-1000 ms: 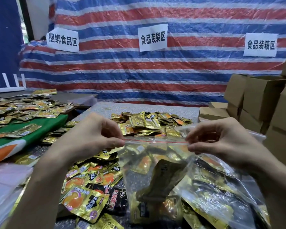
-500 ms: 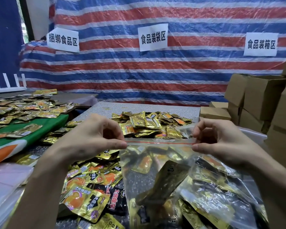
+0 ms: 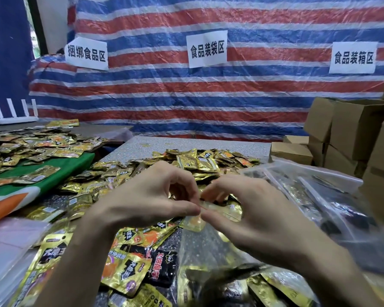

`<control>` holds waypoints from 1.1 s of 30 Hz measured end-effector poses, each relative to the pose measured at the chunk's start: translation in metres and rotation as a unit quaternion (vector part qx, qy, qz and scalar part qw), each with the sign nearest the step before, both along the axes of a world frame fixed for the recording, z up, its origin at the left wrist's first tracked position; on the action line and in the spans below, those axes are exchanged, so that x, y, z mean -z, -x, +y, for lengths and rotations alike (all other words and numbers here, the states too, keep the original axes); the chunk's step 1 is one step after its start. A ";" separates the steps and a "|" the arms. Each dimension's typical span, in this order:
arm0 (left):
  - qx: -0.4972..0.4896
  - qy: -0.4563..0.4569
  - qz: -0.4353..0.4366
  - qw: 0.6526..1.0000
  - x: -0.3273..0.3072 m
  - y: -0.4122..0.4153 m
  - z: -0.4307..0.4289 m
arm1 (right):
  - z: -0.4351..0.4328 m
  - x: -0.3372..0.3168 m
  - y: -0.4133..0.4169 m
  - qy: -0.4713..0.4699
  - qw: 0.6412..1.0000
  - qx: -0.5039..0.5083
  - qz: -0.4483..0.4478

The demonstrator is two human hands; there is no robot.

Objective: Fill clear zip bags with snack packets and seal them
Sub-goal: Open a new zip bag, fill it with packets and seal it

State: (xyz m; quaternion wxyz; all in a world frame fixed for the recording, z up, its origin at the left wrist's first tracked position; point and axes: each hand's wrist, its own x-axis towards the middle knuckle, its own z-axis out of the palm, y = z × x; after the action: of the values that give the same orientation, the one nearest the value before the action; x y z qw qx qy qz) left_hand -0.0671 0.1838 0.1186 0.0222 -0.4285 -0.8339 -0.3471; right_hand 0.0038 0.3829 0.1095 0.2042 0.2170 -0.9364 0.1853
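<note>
A clear zip bag (image 3: 208, 247) with gold snack packets inside hangs in front of me over the table. My left hand (image 3: 149, 202) and my right hand (image 3: 251, 216) meet at the middle of its top edge. Each pinches the red zip strip between thumb and fingers, the fingertips almost touching. Most of the strip is hidden behind the hands. Loose gold and black snack packets (image 3: 129, 262) lie heaped under and around the bag, and more packets (image 3: 200, 162) are piled farther back.
Filled clear bags (image 3: 315, 196) lie stacked at the right. Cardboard boxes (image 3: 353, 131) stand at the far right. A green and orange cloth (image 3: 38, 185) with more packets covers the left table. Flat empty bags (image 3: 7, 247) lie at the near left. A striped tarp hangs behind.
Both hands were apart, pinching the two ends of the bag's zip strip. They have come together at the middle of the strip, and the bag's top now bunches between them.
</note>
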 end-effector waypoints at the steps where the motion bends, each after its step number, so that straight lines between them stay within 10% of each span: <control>1: 0.001 0.002 0.005 1.000 0.000 -0.001 0.001 | -0.002 0.003 0.001 0.010 1.000 0.005 -0.001; 17: 0.038 0.046 0.006 0.998 -0.002 -0.007 0.000 | -0.007 0.001 -0.005 0.035 0.999 0.009 0.013; 33: 0.031 -0.103 0.069 0.992 0.010 0.022 -0.015 | 0.031 -0.005 0.012 0.055 0.996 -0.015 -0.072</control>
State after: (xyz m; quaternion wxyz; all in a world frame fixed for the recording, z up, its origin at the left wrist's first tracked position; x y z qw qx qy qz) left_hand -0.0893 0.1691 0.1085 0.1127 -0.4724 -0.7766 -0.4014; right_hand -0.0085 0.4143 0.1140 0.1448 0.2051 -0.9339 0.2546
